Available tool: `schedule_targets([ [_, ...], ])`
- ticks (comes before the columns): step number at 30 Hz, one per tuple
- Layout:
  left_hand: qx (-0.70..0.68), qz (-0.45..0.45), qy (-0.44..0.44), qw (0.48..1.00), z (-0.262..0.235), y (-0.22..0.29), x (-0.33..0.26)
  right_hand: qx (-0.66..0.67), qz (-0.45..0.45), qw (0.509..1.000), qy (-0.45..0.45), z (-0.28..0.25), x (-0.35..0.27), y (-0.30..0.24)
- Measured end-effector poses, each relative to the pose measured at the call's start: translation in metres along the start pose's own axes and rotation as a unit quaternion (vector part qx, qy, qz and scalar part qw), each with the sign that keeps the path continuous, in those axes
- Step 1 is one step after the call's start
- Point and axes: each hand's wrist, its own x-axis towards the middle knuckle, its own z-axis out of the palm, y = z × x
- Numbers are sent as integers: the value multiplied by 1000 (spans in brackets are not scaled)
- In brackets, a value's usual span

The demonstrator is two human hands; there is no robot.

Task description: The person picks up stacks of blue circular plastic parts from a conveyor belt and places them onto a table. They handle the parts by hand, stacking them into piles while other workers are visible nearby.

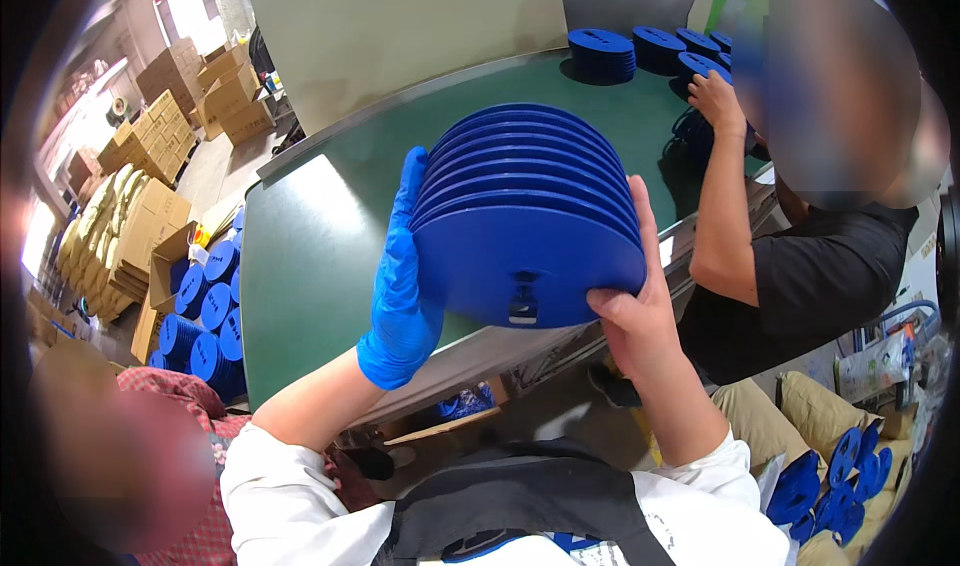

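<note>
Between my two hands, a stack of round blue plastic discs (530,241) is held tilted above the green table, so the face of the nearest disc shows. That face has a small slotted cutout near its lower edge. My left hand (402,281), in a blue glove, presses flat along the stack's left side. Bare, my right hand (642,306) grips the right side, thumb on the front face and fingers running up the edge. Several disc edges fan out behind the front one.
The green work table (290,266) curves away ahead, with more disc stacks (602,56) at its far side. A co-worker's hand (715,101) touches discs at the right. Another person (180,446) is at lower left, near piled disc stacks (205,336). Loose blue discs (835,481) lie on sacks at lower right.
</note>
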Motion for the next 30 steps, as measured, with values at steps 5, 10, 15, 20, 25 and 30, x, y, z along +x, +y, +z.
schedule_targets([
  [5,-25,-35,40,998,46,-8,-44,-96,-48,994,-14,-29,-50,-14],
  [10,-128,-120,146,974,99,-64,-111,-372,-113,920,-49,-91,-110,-35],
  [15,-307,-222,213,901,144,-112,-177,-506,-56,857,-81,-113,-156,-47],
  [20,-235,-368,235,868,136,-123,-222,-478,70,874,-51,-133,-193,-31],
  [25,-281,-436,237,821,106,-119,-258,-427,163,885,-87,-140,-222,11],
  [30,-216,-435,254,836,83,-114,-258,-341,65,937,-29,-126,-227,52],
])
